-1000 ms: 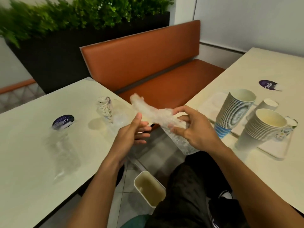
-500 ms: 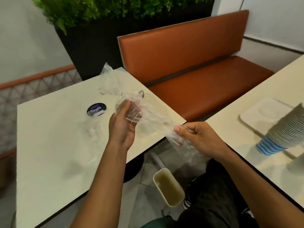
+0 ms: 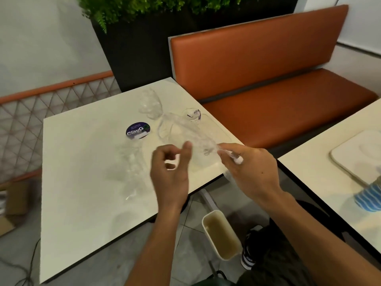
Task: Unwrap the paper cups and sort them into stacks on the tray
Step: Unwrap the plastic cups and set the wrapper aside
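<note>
A long clear plastic wrap [image 3: 177, 129] stretches over the left table [image 3: 82, 182], its crumpled far end near the table's back edge. My right hand [image 3: 249, 170] pinches the wrap's near end above the table's right edge. My left hand [image 3: 171, 172] hovers beside it with loosely curled fingers and holds nothing; its thumb tip is close to the wrap. A short stack of paper cups [image 3: 194, 118] lies behind the wrap. Another empty clear wrap [image 3: 132, 170] lies flat on the table. At the far right are the white tray [image 3: 350, 157] and the base of a blue-striped cup stack [image 3: 369, 198].
A round purple sticker [image 3: 137, 130] is on the left table. A cream bin [image 3: 221, 236] stands on the floor between the tables, beside my shoe [image 3: 247, 254]. An orange bench [image 3: 268, 79] and a dark planter [image 3: 140, 48] lie behind.
The view has swung left, so the cup stacks and tray slid to the right edge. The wrap moved out over the left table. My left hand has let go of it.
</note>
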